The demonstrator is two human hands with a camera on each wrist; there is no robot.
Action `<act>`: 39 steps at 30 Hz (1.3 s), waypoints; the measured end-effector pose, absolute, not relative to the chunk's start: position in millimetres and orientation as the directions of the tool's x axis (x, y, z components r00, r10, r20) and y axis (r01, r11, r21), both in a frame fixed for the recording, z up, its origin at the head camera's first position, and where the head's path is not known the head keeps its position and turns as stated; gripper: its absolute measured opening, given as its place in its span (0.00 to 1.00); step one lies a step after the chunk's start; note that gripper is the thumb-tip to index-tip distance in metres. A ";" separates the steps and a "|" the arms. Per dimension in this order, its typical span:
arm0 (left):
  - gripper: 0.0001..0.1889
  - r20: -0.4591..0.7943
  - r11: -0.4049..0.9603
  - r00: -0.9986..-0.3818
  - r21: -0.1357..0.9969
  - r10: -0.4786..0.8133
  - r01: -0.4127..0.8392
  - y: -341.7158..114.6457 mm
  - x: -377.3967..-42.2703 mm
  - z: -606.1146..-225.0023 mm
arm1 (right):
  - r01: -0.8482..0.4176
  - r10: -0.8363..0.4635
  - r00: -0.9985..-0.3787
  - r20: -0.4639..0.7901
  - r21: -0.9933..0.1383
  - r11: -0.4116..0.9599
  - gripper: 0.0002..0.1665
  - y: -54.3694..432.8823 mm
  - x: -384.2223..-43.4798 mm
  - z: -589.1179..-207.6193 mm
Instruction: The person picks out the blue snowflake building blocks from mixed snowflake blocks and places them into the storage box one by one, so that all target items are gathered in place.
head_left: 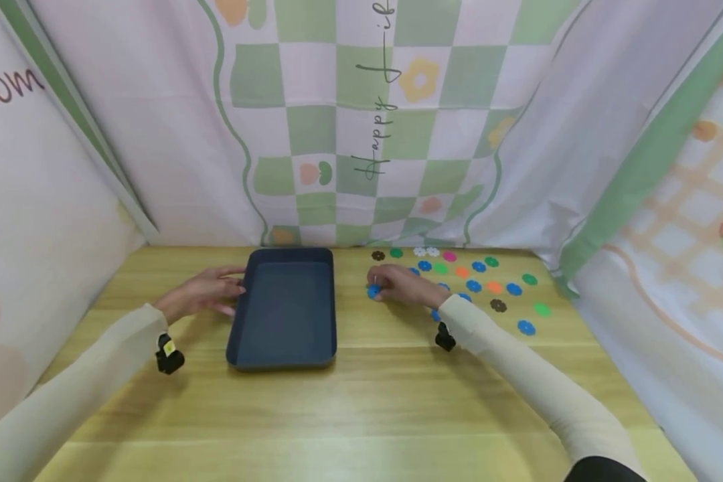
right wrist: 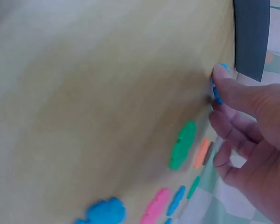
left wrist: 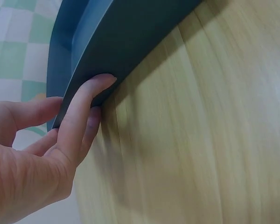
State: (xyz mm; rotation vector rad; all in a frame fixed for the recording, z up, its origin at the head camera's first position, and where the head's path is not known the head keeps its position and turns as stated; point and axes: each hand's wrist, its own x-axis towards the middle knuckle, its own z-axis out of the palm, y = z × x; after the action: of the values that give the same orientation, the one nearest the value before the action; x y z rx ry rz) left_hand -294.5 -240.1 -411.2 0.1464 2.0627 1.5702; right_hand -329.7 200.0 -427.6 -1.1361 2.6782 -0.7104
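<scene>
A dark blue-grey rectangular tray (head_left: 289, 308) lies on the wooden table. At its left side is my left hand (head_left: 201, 294); the left wrist view shows digits of this hand (left wrist: 42, 168) on both sides of the wall, at the rim and against the outer face. Between thumb and fingers, my right hand (head_left: 406, 284) pinches a blue flower-shaped interlocking disc (head_left: 373, 292), right of the tray and just above the table. The right wrist view shows that disc (right wrist: 218, 93) partly covered by the thumb of the right hand (right wrist: 266, 112).
Several flat notched discs lie scattered at the table's right: blue (head_left: 526, 327), green (head_left: 542, 309), brown (head_left: 498, 305), orange (head_left: 495, 287), pink (head_left: 450, 256) and white (head_left: 420, 252). Some are partly hidden by the right forearm. A patterned curtain (head_left: 367, 134) closes off the table's back.
</scene>
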 end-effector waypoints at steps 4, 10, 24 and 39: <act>0.39 -0.355 0.311 -0.847 0.919 0.395 -0.241 -238.4 -294.4 -411.0 | -0.635 -0.723 -0.690 0.047 -0.519 0.572 0.07 197.3 -335.4 -424.3; 0.40 -0.379 0.321 -0.845 0.910 0.379 -0.264 -235.7 -295.9 -408.1 | -0.454 -0.602 -0.798 0.027 -0.683 0.572 0.10 203.0 -337.3 -422.1; 0.39 -0.372 0.316 -0.848 0.913 0.377 -0.259 -222.1 -297.4 -404.7 | -0.037 -0.380 -0.919 -0.107 -0.935 0.352 0.18 202.8 -332.9 -403.7; 0.41 -0.369 0.322 -0.852 0.912 0.370 -0.255 -209.3 -299.4 -406.4 | 0.147 -0.323 -0.923 -0.209 -0.967 0.208 0.22 168.8 -336.6 -396.9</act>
State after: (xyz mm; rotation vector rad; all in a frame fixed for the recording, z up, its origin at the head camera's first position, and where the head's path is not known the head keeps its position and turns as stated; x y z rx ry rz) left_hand -299.4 -209.3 -406.4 0.1011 2.0683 1.5671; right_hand -336.6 168.8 -396.9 -0.1643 2.1229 -1.7635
